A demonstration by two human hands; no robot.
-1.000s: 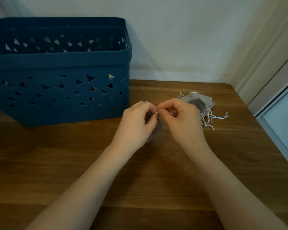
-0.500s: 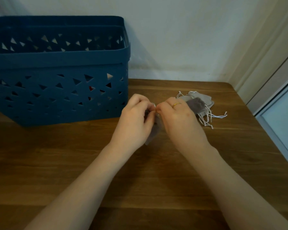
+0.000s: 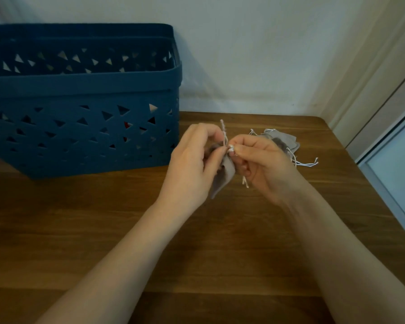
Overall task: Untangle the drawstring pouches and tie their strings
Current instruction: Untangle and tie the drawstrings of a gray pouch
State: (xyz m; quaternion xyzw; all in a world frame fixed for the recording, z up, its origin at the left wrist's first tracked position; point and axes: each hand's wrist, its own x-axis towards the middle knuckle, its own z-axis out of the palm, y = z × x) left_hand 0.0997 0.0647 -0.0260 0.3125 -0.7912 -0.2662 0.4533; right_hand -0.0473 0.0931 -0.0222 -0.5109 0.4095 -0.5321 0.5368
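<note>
A small grey drawstring pouch (image 3: 223, 178) hangs between my two hands above the wooden table (image 3: 197, 249). My left hand (image 3: 192, 167) pinches the pouch's top and one white string (image 3: 224, 134), whose end sticks up. My right hand (image 3: 264, 164) pinches the other string at the pouch's mouth; a short string end dangles below its fingers. A small pile of grey pouches (image 3: 283, 141) with loose white strings lies on the table behind my right hand, partly hidden by it.
A dark blue plastic basket (image 3: 84, 136) with triangular cut-outs stands at the back left, close to my left hand. A pale wall runs behind the table. The table's right edge meets a window frame (image 3: 384, 146).
My hands have drawn slightly apart. One string end now sticks up above my left fingers and another hangs below my right hand. The pouch shows more between them.
</note>
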